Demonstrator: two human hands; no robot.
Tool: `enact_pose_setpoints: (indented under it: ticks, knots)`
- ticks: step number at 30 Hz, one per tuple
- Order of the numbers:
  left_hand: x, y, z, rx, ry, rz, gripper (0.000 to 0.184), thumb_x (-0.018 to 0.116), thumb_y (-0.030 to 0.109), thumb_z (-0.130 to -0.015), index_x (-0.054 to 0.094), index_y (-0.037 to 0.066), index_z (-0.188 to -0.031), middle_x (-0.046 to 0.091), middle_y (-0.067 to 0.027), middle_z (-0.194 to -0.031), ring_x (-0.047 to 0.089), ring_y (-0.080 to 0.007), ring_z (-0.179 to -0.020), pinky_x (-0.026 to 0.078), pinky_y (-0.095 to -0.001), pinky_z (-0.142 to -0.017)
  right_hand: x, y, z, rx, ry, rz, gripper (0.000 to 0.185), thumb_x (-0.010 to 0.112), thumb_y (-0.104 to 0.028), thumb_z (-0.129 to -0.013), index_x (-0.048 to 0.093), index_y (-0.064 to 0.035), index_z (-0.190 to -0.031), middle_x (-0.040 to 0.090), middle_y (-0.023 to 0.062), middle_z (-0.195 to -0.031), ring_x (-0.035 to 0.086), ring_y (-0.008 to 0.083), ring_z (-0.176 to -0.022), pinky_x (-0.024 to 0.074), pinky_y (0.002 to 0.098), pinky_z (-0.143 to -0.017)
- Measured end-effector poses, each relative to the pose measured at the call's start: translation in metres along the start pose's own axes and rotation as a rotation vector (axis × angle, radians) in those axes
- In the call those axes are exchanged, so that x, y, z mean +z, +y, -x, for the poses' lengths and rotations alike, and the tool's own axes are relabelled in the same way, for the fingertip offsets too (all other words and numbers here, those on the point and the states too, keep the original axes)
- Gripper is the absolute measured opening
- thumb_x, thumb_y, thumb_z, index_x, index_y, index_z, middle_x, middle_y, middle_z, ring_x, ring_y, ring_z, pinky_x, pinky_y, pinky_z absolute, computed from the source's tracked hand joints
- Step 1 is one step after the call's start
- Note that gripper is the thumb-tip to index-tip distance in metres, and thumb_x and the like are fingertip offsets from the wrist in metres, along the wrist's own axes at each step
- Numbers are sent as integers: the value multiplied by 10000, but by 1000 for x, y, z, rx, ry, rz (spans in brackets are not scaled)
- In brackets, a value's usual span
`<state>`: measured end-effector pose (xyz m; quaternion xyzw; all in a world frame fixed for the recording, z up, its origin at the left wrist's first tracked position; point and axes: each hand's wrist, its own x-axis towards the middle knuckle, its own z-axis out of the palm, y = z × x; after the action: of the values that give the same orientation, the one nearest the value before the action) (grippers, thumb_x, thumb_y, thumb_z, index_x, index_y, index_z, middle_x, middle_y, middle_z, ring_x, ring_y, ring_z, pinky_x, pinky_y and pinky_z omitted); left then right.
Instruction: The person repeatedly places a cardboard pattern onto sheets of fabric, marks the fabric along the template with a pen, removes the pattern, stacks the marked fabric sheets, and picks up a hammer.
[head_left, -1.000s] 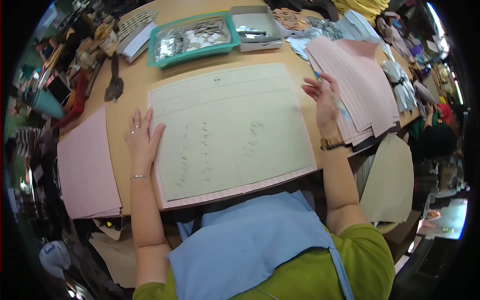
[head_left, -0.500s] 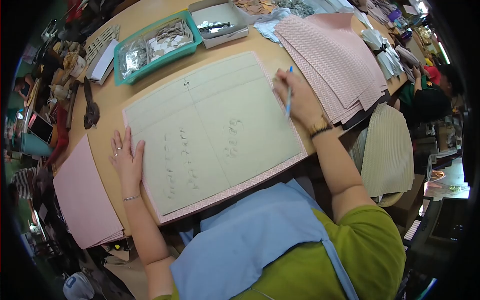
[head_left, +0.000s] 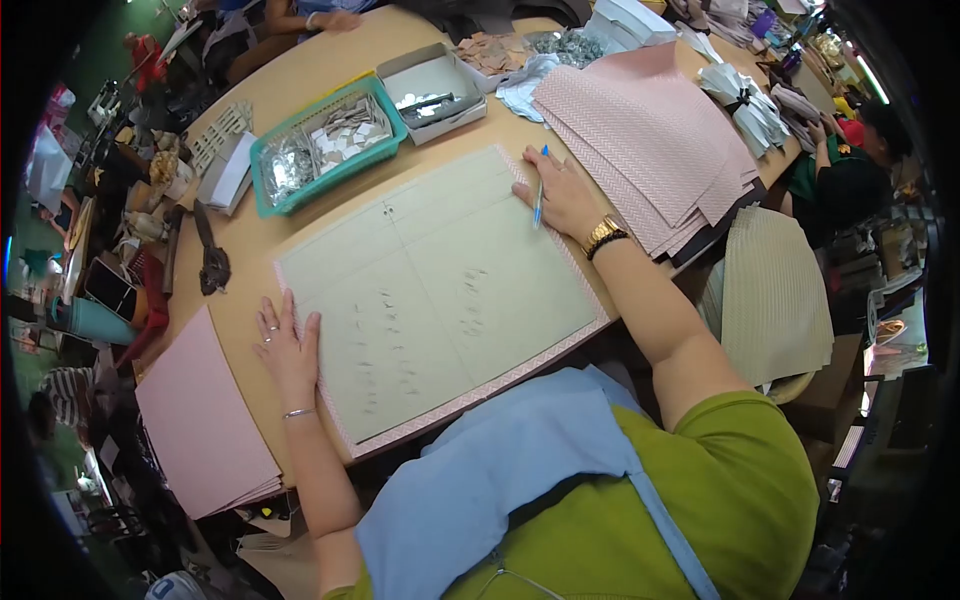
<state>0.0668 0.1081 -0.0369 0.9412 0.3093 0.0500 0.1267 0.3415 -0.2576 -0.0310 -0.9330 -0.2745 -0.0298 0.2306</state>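
Observation:
A grey-green card template (head_left: 440,270) with handwriting and ruled lines lies on a pink patterned sheet (head_left: 470,387), whose edge shows around it. My left hand (head_left: 288,352) rests flat by the template's left edge, fingers apart and thumb along the border. Near the upper right edge, my right hand (head_left: 565,200) has a blue pen (head_left: 540,187) tucked between its fingers. Its fingers reach over the template's margin, and the pen points down toward me.
Pink patterned sheets (head_left: 650,140) are stacked at right, plain pink sheets (head_left: 205,420) at left. Behind are a teal basket (head_left: 330,180) of small pieces, an open box (head_left: 430,80) and dark scissors (head_left: 212,255). Another person's hand (head_left: 335,20) shows at the far edge.
My right hand has flattened and shifted onto the template's upper right margin, still with the pen. My left hand stays at the left edge. The whole view has shifted slightly.

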Motion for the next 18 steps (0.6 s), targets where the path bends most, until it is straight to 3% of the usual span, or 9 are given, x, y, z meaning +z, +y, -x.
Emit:
enact_pose_setpoints:
  ticks: [7,10,13,16,17,18]
  knots:
    - [0,-1,0,-4,2,-20,639,544,525,-901,381,279,-1468,209,-113,-1580,156,-322,-1461,87,-654,-1105,-15,-10,83,-169,116,-11,605,666,-323,-857,454,-1,-1322,585,218,-1185,528,396,-1093,381,463,-1006]
    - [1,-1,0,-3,-8,2,638,545,525,-901,381,280,-1467,207,-112,-1581,150,-323,-1463,82,-652,-1106,-7,2,86,-26,89,-193,436,592,-263,-931,510,-33,-1293,595,182,-1205,564,312,-1064,436,388,-956]
    - [0,-1,1,1,-6,20,636,542,529,-902,384,281,-1465,206,-118,-1580,145,-329,-1463,75,-655,-1107,-3,14,84,173,294,-881,352,590,-193,-950,567,-5,-1247,645,87,-1098,583,146,-965,468,289,-843]
    - [0,-1,2,8,0,41,635,538,537,-901,388,281,-1463,206,-126,-1578,143,-334,-1462,68,-659,-1106,-9,13,84,334,375,-811,304,563,-172,-966,594,-9,-1221,659,23,-1000,568,58,-875,467,220,-758]
    - [1,-1,2,8,0,39,633,533,537,-903,388,280,-1462,204,-119,-1581,138,-329,-1464,68,-659,-1105,5,23,80,260,481,-855,265,594,-178,-932,639,-6,-1130,674,18,-876,588,66,-761,473,205,-688]
    - [1,-2,1,8,3,36,630,529,536,-905,387,279,-1462,201,-113,-1583,133,-324,-1466,68,-659,-1104,4,24,82,294,445,-777,239,604,-184,-922,651,-9,-1079,676,18,-856,591,66,-744,475,209,-674]
